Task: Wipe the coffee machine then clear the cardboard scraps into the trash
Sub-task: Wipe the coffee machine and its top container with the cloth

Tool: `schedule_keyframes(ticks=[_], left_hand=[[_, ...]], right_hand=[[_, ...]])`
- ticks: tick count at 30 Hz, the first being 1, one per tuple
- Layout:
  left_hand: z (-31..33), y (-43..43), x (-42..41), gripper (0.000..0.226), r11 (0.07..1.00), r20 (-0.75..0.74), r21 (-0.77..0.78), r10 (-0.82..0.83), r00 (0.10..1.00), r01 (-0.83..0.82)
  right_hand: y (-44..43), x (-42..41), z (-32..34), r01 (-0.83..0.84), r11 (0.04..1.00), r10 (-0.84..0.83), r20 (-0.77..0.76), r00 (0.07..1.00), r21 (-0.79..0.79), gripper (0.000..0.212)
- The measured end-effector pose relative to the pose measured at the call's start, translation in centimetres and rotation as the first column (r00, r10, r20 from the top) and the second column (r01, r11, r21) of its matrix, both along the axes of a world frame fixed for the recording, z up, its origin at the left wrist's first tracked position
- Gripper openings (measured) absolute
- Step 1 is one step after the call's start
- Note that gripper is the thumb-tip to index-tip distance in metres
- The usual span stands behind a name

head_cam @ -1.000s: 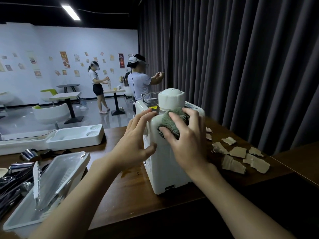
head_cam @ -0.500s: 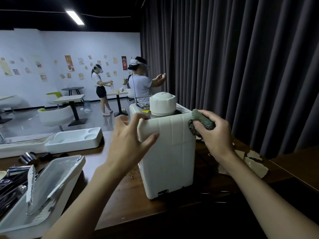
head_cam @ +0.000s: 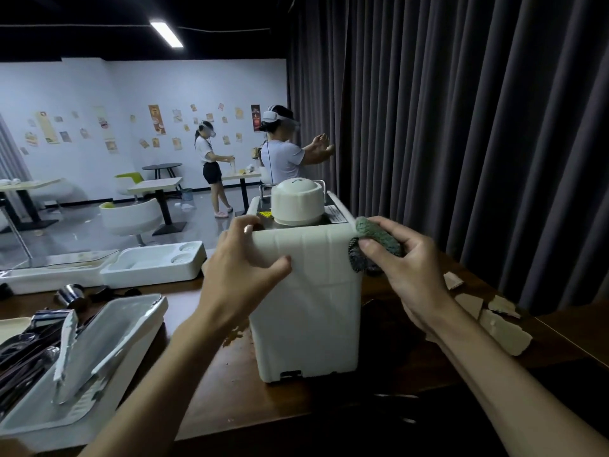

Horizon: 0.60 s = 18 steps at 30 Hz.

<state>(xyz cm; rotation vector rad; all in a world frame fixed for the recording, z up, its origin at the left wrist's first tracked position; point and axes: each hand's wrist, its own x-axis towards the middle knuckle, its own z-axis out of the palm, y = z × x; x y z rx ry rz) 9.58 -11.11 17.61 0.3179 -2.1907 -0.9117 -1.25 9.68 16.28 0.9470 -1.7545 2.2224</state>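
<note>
The white coffee machine (head_cam: 306, 311) stands on the brown table (head_cam: 217, 390), its round white lid on top. My left hand (head_cam: 240, 268) grips its upper left corner, fingers over the top edge and thumb on the near face. My right hand (head_cam: 405, 268) holds a grey-green cloth (head_cam: 375, 239) bunched against the machine's upper right corner. Several torn cardboard scraps (head_cam: 501, 328) lie on the table to the right, partly hidden behind my right wrist.
An open white tray (head_cam: 108, 357) with metal utensils sits at the near left. A long white moulded tray (head_cam: 155, 265) lies behind it. A dark curtain (head_cam: 461, 127) hangs close on the right. Two people stand among café tables in the far room.
My right hand carried the cloth from the machine's near face to its upper right corner. My left hand shifted up onto the top left edge. The view moved closer.
</note>
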Motion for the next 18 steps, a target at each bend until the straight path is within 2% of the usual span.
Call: schedule_keyframes(ticks=[3,6,8,11,14,18], left_hand=[[0.8,-2.5,0.9,0.061,0.998,0.078,0.043,-0.058,0.995,0.055],[1.9,-3.4,1.3,0.069,0.999,0.158,-0.039,0.004,0.987,0.002],[2.5,-2.2,1.2,0.082,0.990,0.127,-0.131,0.064,0.990,-0.047],[3.6,0.7,0.0,0.094,0.975,0.048,-0.156,0.167,0.985,-0.158],[4.0,2.4,-1.8,0.086,0.958,0.002,-0.133,0.255,0.967,-0.253],[3.9,2.5,-3.5,0.080,0.933,-0.027,-0.113,0.340,0.940,-0.340]], right_hand=[[-1.1,2.0,0.1,-0.042,0.998,0.047,-0.101,0.994,0.048,0.030],[-1.3,1.9,0.9,-0.049,0.991,0.068,-0.152,0.986,0.126,0.032],[-1.3,0.6,1.8,-0.011,0.989,0.028,-0.114,0.993,0.147,0.039],[-1.8,-2.1,3.5,0.016,0.985,-0.002,-0.083,0.997,0.170,0.029],[-2.5,-5.1,5.7,-0.058,0.975,0.072,-0.054,0.996,0.214,0.021],[-3.8,-8.4,8.1,-0.115,0.956,0.126,-0.023,0.992,0.271,0.026]])
